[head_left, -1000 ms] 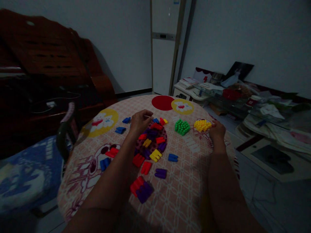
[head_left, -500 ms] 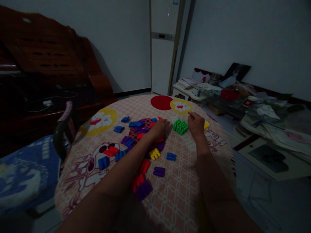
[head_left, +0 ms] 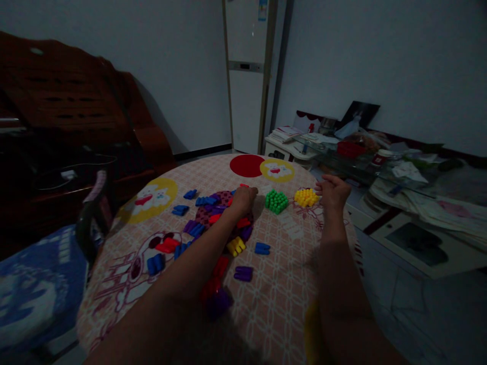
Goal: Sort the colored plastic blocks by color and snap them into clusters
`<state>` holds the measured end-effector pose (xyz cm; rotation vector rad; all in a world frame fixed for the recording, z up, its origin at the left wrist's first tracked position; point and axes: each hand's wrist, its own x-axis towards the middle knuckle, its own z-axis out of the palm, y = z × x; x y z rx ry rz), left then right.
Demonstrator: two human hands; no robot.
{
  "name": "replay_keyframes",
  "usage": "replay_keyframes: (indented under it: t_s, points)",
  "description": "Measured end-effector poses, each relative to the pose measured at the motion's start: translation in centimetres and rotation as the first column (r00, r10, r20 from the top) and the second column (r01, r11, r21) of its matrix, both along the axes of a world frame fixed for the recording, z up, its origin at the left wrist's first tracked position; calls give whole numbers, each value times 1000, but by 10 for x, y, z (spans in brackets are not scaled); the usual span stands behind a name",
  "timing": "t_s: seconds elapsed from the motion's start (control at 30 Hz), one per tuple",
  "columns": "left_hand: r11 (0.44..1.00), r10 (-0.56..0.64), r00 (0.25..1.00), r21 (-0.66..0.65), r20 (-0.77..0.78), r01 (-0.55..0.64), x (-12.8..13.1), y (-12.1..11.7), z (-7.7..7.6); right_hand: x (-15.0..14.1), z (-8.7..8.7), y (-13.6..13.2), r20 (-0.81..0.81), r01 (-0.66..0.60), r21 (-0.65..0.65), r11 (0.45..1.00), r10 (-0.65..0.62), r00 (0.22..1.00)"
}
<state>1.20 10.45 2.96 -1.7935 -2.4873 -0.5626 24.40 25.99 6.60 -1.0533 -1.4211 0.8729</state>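
Observation:
My left hand (head_left: pixel 244 201) reaches over the loose, double-pronged plastic pieces, fingers bent together; anything between them is hidden. Beside it stand a tight cluster of green pieces (head_left: pixel 276 202) and, further right, a cluster of yellow pieces (head_left: pixel 306 197). My right hand (head_left: pixel 335 191) is just right of the yellow cluster with its fingers drawn together. What they hold, if anything, is too small to tell. Around my left forearm lie blue pieces (head_left: pixel 155 264), red pieces (head_left: pixel 168 245), a yellow piece (head_left: pixel 236 246) and a purple piece (head_left: pixel 243 274). A single blue piece (head_left: pixel 262 248) lies between my arms.
A patterned cloth covers the round table (head_left: pixel 274 304). At the left are a chair (head_left: pixel 91 208) with a blue cushion (head_left: pixel 41 284) and a wooden bench (head_left: pixel 68 96). A cluttered glass-topped cabinet (head_left: pixel 403 238) stands to the right, and a tall white unit (head_left: pixel 247 106) behind.
My right hand has moved right, from beside the green cluster to the far side of the yellow one, uncovering it. My left hand's fingers are more bent. The view has shifted slightly.

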Motion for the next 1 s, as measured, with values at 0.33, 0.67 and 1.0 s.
replay_keyframes:
  t_s: [0.33,0.67,1.0]
  points:
    - [853,-339,586,503,736,-140,29,-48,2,-67,0,-77,57,-770,-314,555,821,569]
    - [845,-364,468,497,806,-199,33,-48,-1,-61,8,-74,41,-694,-242,678,722,690]
    - [904,-237,777,425,584,-43,13,-54,3,30,-13,15,679,149,126,981,-195,708]
